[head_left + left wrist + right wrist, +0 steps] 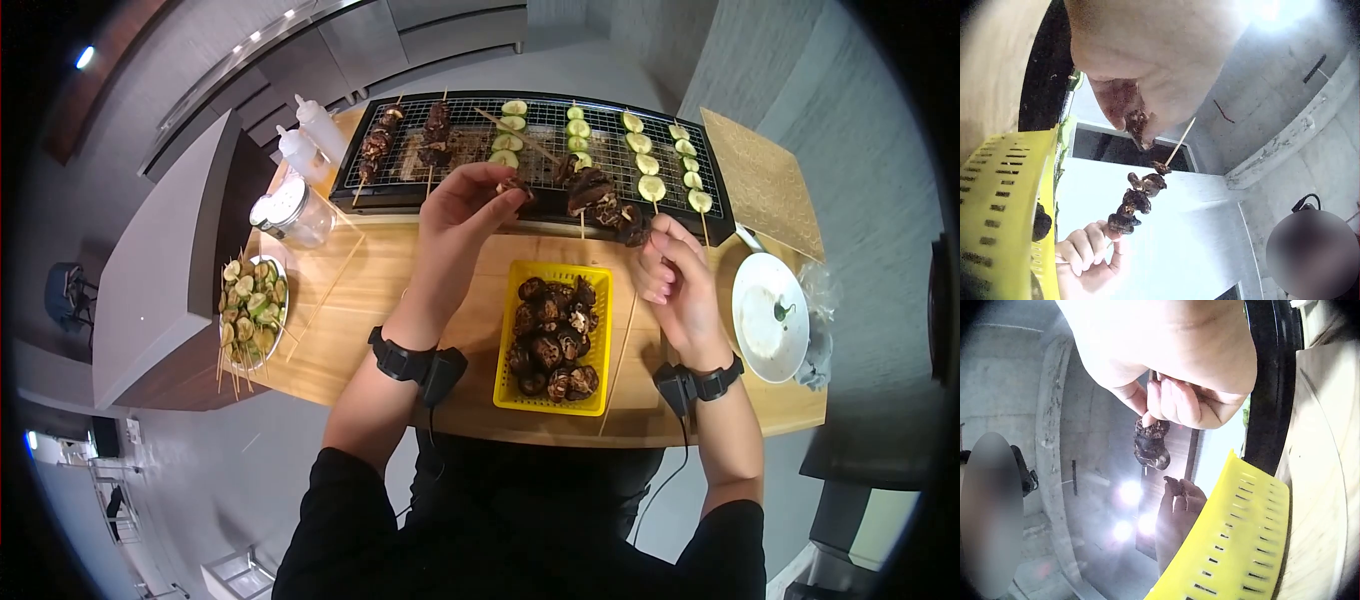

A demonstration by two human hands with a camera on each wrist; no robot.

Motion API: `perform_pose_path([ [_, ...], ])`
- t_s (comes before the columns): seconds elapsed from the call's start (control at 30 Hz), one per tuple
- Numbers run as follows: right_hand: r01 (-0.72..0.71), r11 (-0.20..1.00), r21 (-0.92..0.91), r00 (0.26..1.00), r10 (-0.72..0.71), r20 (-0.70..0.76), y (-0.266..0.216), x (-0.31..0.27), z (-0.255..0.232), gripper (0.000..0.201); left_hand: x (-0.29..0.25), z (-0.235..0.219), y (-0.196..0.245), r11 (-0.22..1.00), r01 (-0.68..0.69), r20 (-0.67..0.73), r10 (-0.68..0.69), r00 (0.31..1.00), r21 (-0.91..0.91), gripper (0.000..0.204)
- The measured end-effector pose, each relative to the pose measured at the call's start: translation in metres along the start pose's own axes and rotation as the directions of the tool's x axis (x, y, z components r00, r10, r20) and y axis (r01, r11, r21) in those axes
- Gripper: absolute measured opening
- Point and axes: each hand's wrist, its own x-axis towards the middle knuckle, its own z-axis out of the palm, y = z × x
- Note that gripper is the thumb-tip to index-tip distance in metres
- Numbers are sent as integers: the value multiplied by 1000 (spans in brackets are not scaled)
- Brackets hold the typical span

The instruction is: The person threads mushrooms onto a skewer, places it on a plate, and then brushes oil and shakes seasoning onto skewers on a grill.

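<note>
My left hand (462,212) pinches a dark mushroom piece (516,190) between thumb and fingers. My right hand (680,275) grips the lower end of a wooden skewer threaded with several dark mushrooms (605,208). The skewer's bare tip (1180,142) sticks out past the mushrooms, toward the left hand, as the left wrist view shows. Both hands are raised, with a gap between the pinched piece and the skewer. Below them, a yellow basket (503,385) of more mushrooms stands on the wooden table (400,300).
Behind the hands, a black grill (340,200) bears mushroom skewers (437,135) and cucumber-like slices (652,188) on skewers. At left are squeeze bottles (320,128), a glass jar (310,220) and a plate of skewered slices (250,315). A white plate (765,340) lies at right.
</note>
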Motion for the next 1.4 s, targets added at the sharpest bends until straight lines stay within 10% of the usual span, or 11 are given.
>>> perform_pose_path([
  [1.4,-81,986,-145,994,70,-82,2,0,2,14,6,-17,-5,975,-126,-235,81,969,-183,32],
])
